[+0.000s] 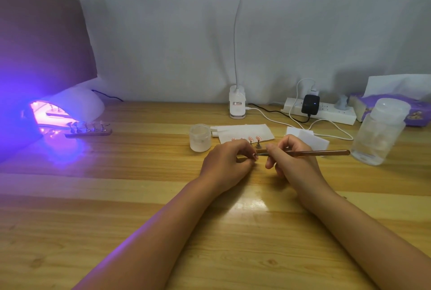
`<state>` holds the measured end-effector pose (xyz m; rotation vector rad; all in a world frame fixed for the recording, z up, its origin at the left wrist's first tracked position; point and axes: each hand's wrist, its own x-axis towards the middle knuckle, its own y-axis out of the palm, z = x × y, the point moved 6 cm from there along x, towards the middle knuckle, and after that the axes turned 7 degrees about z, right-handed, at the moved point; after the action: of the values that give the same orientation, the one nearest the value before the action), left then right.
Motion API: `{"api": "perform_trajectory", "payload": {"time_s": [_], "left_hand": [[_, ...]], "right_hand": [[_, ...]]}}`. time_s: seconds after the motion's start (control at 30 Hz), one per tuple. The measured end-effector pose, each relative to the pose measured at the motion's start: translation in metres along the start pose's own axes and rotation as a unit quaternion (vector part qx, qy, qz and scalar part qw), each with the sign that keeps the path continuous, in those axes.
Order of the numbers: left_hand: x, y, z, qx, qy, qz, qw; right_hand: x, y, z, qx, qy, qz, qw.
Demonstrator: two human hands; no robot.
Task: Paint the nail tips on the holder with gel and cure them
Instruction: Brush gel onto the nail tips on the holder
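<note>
Painting step, mid-coat by looks of it. Left hand fingers curled, pinching one nail tip low over counter. Right hand pinches gel brush, bristle end right at that tip. Just behind: pink tips on stands, frosted gel jar beside them. Far left: loaded holder strip just outside lit UV lamp. Next move probably needs steady short strokes, then tip goes under lamp.

Right hand holds brush at nail tip pinched by left hand.

Nail tip pinched in left hand mostly hidden by fingers — brush bristles too small to tell. Curing lamp left side lost in violet glare — tissue box cut by right edge.
</note>
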<state>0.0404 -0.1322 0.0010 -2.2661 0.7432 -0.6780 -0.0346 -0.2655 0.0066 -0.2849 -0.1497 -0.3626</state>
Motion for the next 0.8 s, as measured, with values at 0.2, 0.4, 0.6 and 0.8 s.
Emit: {"api": "perform_trajectory", "payload": {"time_s": [0.2,0.4,0.6,0.8], "left_hand": [[0.0002,-0.0001,0.0003,0.006,0.001,-0.002,1.0],[-0.0004,0.0003,-0.0003,0.009,-0.001,0.001,1.0],[-0.0007,-0.0004,-0.0002,0.002,0.0,-0.003,1.0],[-0.0011,-0.0005,-0.0013,0.007,0.002,0.0,1.0]], "right_hand": [[-0.0003,0.0007,-0.0001,-0.024,0.0,-0.002,1.0],[0.0012,0.0001,-0.0015,-0.046,0.004,-0.01,0.999],[0.0011,-0.0024,-0.0009,-0.054,-0.002,-0.033,0.998],[0.0004,-0.0061,0.0008,0.0,0.0,-0.043,0.999]]}}
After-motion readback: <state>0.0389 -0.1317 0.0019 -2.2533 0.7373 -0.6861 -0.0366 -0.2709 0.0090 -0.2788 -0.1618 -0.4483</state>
